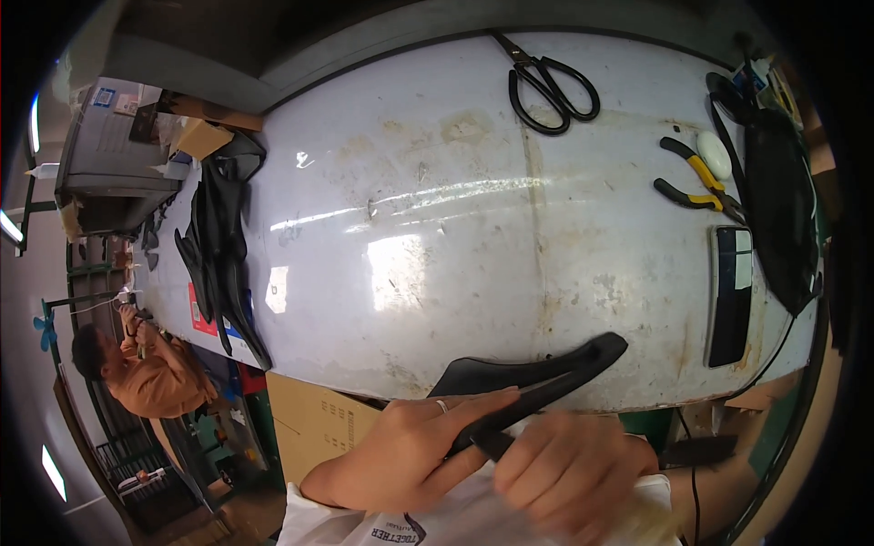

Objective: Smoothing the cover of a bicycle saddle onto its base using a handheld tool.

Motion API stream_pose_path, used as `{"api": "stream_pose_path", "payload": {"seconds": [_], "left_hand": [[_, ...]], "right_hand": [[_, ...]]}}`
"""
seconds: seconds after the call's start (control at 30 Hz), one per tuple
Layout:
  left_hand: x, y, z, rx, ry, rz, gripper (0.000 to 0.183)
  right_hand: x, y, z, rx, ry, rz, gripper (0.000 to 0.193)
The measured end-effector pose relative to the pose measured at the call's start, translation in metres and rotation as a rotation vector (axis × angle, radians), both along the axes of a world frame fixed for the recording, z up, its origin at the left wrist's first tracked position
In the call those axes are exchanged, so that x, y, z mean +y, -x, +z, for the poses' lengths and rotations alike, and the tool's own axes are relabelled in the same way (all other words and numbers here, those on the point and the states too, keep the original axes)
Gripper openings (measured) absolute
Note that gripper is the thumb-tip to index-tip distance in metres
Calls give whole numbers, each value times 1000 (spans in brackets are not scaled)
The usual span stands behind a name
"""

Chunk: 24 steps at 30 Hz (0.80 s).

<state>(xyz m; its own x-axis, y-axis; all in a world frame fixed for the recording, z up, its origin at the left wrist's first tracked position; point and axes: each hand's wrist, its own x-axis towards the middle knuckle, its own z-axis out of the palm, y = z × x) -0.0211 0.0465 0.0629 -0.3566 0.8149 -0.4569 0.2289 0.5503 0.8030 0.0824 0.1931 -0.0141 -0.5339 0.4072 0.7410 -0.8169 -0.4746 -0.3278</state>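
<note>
At the near table edge lies a long black piece of leather-like material (546, 371), folded into a narrow strip with a rounded far end and a wider flap at its left. My left hand (410, 455), a ring on one finger, grips the strip's near part between fingers and thumb. Close beside it, my right hand (569, 469) is closed in a fist and smeared by motion. A dark tip (492, 443) sticks out of that fist toward my left fingers. Whether it belongs to the black piece or to a separate tool, I cannot tell.
Scissors (546, 86) lie at the table's far side. Yellow-black pliers (701, 182), a white oval object (715, 156), a dark phone (730, 300) and a large black piece (778, 200) are on the right. Black pieces (218, 246) heap up left. A person (155, 369) works farther left.
</note>
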Motion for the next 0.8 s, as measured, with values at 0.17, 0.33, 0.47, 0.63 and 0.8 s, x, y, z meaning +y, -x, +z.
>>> {"api": "stream_pose_path", "payload": {"seconds": [0.17, 0.33, 0.47, 0.63, 0.8], "left_hand": [[-5, -5, -8, 108, -96, -23, 56], [-7, -3, -11, 118, -100, -107, 59], [-4, -1, -7, 115, -54, -130, 58], [2, -1, -1, 131, 1, -41, 59], [0, 0, -4, 103, -41, -9, 55]], "right_hand": [[14, -7, -2, 86, -222, -60, 19], [7, -13, -3, 75, -359, -188, 21], [6, -6, -4, 71, -403, -211, 20], [-11, 2, -17, 5, 13, -200, 16], [4, -12, -13, 32, -179, -231, 9]]}}
